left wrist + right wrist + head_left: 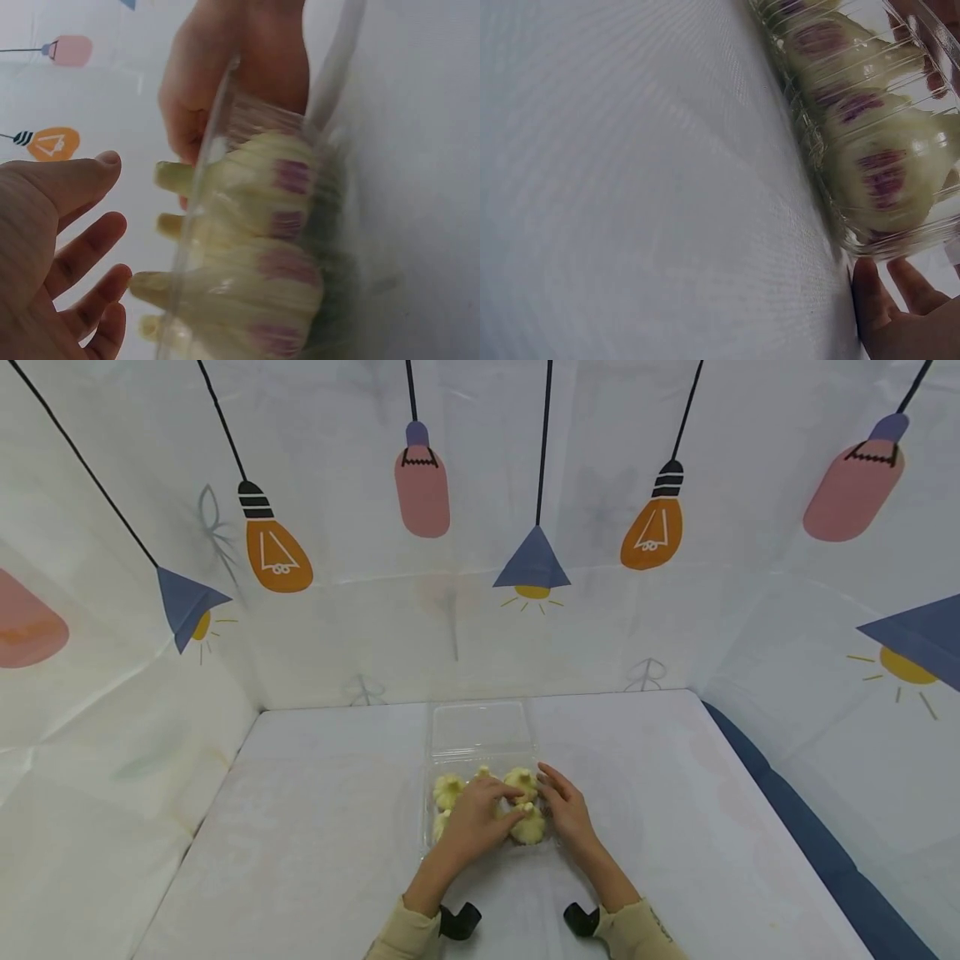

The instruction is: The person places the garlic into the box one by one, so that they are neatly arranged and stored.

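Observation:
Several garlic bulbs (448, 791), pale with purple patches, sit stems up in a clear plastic clamshell box (217, 135), its lid (482, 727) folded back. Over the bulbs hovers my left hand (478, 817), thumb and fingers spread, holding nothing; in the left wrist view its fingertips (112, 281) come close to one stem. At the box's right side is my right hand (567, 814), its extended fingers right at the wall. The right wrist view shows those fingers (870, 285) low against the box's end, near the tabletop. Part of the bulbs is hidden behind my left hand.
The box stands on a white-covered table (322, 827). A white curtain (480, 635) printed with hanging lamps encloses the back and sides. Black curved pieces (461, 922) stick out by both sleeves. Dark blue fabric (795, 827) runs along the right table edge.

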A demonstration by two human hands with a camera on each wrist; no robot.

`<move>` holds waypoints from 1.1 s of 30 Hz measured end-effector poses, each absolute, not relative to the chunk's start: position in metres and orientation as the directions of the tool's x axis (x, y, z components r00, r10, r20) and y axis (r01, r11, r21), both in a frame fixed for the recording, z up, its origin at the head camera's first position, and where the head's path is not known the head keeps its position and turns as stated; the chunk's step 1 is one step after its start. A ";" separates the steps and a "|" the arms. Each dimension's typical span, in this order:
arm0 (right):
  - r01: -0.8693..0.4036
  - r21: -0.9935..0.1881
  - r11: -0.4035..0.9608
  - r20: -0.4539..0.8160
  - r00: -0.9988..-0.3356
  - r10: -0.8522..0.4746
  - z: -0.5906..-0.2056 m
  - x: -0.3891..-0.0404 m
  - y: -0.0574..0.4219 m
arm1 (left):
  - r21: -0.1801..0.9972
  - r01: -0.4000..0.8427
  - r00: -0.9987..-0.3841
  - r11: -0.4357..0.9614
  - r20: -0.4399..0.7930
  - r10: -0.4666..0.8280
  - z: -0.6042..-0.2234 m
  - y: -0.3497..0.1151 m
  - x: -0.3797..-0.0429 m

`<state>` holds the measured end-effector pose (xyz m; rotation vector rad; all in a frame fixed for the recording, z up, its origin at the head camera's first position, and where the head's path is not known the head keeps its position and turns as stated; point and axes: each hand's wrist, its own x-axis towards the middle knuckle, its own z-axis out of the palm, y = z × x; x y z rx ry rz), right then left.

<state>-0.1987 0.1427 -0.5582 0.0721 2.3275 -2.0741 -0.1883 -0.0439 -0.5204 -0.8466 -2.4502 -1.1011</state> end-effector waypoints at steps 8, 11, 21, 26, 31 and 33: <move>0.059 -0.994 0.093 -0.056 -0.998 0.032 -0.558 -0.196 0.142 | 0.632 0.589 -0.808 0.504 0.469 0.356 -0.503 -0.065 -0.183; 0.063 -0.993 0.101 -0.060 -0.998 0.028 -0.557 -0.196 0.143 | 0.639 0.565 -0.825 0.523 0.455 0.335 -0.498 -0.076 -0.183; 0.108 -0.987 0.115 -0.103 -0.994 0.048 -0.549 -0.212 0.161 | 0.652 0.491 -0.868 0.578 0.422 0.261 -0.490 -0.118 -0.195; 0.116 -0.989 0.090 -0.113 -0.993 0.037 -0.545 -0.223 0.172 | 0.653 0.446 -0.890 0.612 0.398 0.223 -0.488 -0.137 -0.204; 0.137 -0.985 0.107 -0.135 -0.990 0.032 -0.544 -0.236 0.178 | 0.656 0.417 -0.905 0.628 0.367 0.218 -0.490 -0.153 -0.217; 0.146 -0.983 0.115 -0.143 -0.989 0.035 -0.544 -0.242 0.179 | 0.664 0.400 -0.913 0.632 0.351 0.210 -0.492 -0.159 -0.224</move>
